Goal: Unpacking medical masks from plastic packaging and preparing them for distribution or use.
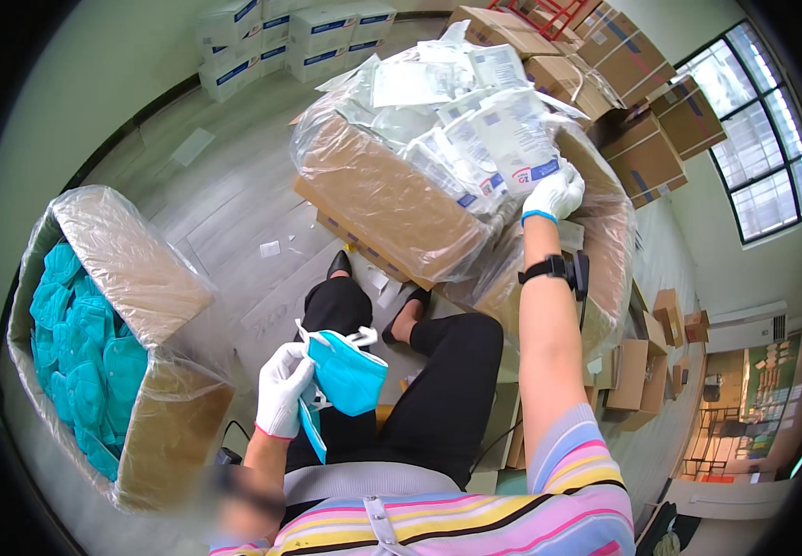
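In its white glove, my left hand (pixel 282 387) is closed above my lap on teal face masks (pixel 350 372) with white ear loops. At least two masks show; one hangs below the other. My right arm reaches forward to the plastic-lined carton (pixel 392 190) heaped with flat white packets. My gloved right hand (pixel 556 193) is closed at the lower edge of a white packet (pixel 516 139) with a blue strip; its fingertips are partly hidden. On the left stands another plastic-lined carton (pixel 132 232), filled with teal masks (pixel 81 347).
White boxes (pixel 318 42) are stacked against the far wall. Brown cartons (pixel 623 56) pile up at the far right, near a barred window (pixel 753 120). Open cartons (pixel 637 375) stand on the floor to the right. Paper scraps (pixel 270 249) lie on the grey floor.
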Available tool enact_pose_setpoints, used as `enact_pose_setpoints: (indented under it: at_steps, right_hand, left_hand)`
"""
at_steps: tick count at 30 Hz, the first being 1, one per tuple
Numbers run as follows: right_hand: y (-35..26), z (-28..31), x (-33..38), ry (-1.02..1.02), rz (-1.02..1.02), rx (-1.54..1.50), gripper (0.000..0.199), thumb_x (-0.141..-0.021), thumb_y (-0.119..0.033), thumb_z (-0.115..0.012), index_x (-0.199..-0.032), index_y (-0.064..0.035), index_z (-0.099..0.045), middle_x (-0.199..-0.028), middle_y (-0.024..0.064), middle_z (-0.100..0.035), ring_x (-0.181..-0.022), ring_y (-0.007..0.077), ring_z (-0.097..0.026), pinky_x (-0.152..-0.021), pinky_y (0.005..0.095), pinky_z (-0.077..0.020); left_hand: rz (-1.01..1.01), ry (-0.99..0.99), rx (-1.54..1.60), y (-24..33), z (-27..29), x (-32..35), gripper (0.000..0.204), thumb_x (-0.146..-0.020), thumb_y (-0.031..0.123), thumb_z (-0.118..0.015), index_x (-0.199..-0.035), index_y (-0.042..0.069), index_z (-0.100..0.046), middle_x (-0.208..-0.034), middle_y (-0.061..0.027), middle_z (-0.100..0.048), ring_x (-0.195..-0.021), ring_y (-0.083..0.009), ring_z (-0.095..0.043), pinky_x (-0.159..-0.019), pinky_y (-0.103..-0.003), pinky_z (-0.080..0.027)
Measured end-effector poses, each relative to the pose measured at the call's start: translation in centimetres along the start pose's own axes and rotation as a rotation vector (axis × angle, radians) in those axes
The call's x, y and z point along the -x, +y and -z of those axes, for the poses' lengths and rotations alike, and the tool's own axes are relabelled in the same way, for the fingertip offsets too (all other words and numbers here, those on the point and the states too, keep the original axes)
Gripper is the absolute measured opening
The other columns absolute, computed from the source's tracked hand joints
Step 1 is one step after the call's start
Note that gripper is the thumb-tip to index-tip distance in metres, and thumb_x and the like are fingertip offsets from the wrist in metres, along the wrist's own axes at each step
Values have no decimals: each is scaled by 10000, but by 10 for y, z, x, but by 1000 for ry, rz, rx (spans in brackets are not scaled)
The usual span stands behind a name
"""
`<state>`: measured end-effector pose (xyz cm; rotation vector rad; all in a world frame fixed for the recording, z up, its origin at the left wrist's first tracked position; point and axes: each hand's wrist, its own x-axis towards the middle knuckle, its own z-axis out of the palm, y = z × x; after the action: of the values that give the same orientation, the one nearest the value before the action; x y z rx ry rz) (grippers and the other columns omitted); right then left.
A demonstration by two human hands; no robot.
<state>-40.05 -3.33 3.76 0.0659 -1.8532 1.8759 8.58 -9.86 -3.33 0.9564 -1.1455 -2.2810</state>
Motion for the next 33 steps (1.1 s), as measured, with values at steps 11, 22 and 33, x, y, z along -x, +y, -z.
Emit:
enact_pose_setpoints:
  at_steps: [11,22,33]
  right_hand:
    - [75,-16,60,-529,383,514,147,-886,-194,-605,-954,-86,-679,-941,149,-691,-892,315,-661,-799,393,-497]
    - [-81,124,174,-1468,-117,11,200,-895,-176,-643,-992,-4,-675,-842,61,-675,-729,143,-616,-685,286,-507]
    - [-67,279,206,-931,-577,4,244,-929,-266,-625,-849,-38,-660,-674,-6,-598,-557,53,-544,-474,215,-408]
  left_hand:
    - [-107,141,-100,11,0,-33,91,-950,86,-587,-990,16,-629,-798,19,-598,-617,-37,-506,-540,-182,-396]
    - [-111,-90,-406,23,-33,-38,90,-942,100,-597,-970,21,-629,-757,39,-555,-586,-10,-442,-507,-173,-330]
    - [-60,-105,-364,56,-72,-58,220,-951,153,-585,-1019,-53,-622,-913,-134,-679,-639,-124,-575,-567,-254,-491]
